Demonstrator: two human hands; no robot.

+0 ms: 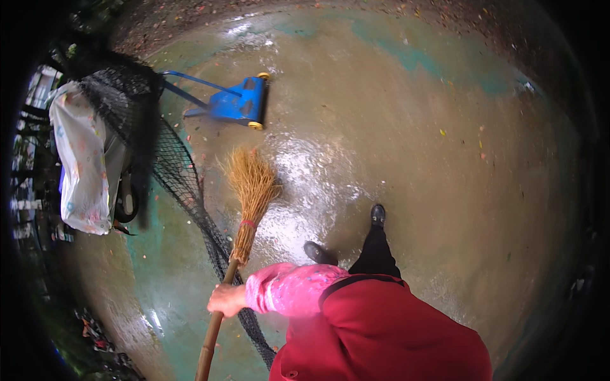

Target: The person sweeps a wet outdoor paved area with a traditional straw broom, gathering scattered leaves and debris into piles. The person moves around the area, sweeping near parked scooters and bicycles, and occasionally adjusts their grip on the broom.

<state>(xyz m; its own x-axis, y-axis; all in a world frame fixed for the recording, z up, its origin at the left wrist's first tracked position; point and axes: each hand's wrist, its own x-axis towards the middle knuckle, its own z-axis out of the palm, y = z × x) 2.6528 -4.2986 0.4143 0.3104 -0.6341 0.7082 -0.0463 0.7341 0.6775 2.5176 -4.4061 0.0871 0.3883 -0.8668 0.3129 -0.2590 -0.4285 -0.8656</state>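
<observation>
My left hand [228, 300], in a pink patterned sleeve, is closed around the bamboo handle [209, 340] of a broom. The broom's straw head [251, 183] points forward, bound with a pink tie above the handle. Whether its tips touch the wet floor [429, 157] is hard to tell. A black net [209, 224] runs along the floor beside and beneath the broom. My right hand is out of view. Before me lie wet, glossy concrete with worn green paint and my own dark shoes [378, 216].
A blue metal stand base [238, 102] with yellow wheels lies ahead to the left, the net hanging by its poles. Farther left is a two-wheeler under a white flowered plastic cover [83, 162]. Fallen leaves litter the dark ground [162, 28] past the concrete's far edge.
</observation>
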